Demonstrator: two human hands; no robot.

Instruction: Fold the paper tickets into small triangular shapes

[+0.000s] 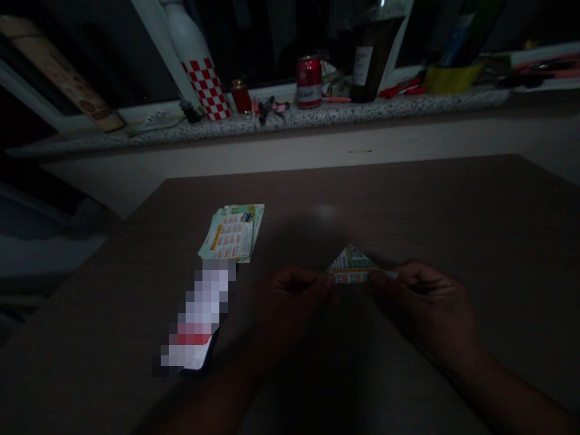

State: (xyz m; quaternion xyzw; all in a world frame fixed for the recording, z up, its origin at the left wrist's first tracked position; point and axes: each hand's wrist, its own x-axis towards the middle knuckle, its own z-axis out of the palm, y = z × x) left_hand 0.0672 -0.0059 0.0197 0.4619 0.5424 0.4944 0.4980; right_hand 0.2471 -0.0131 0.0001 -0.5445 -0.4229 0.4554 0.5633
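Observation:
A small piece of printed paper (352, 266), folded to a triangular peak with a flat band along its lower edge, is held up over the table. My left hand (294, 296) pinches its left corner between thumb and fingers. On the other side, my right hand (421, 296) grips the right end, the thumb lying over the lower band. Green, white and orange print shows on the paper. To the left lies a stack of similar printed paper sheets (233, 234), slightly fanned out. The light is dim, so finger details are dark.
A phone (197, 360) with a lit, blurred screen lies left of my left hand, against the stack. The brown table (453, 211) meets a wall. On the granite sill (290, 122) behind stand a red-checked bottle (206, 84), a red can (309, 81) and a dark bottle (366, 66).

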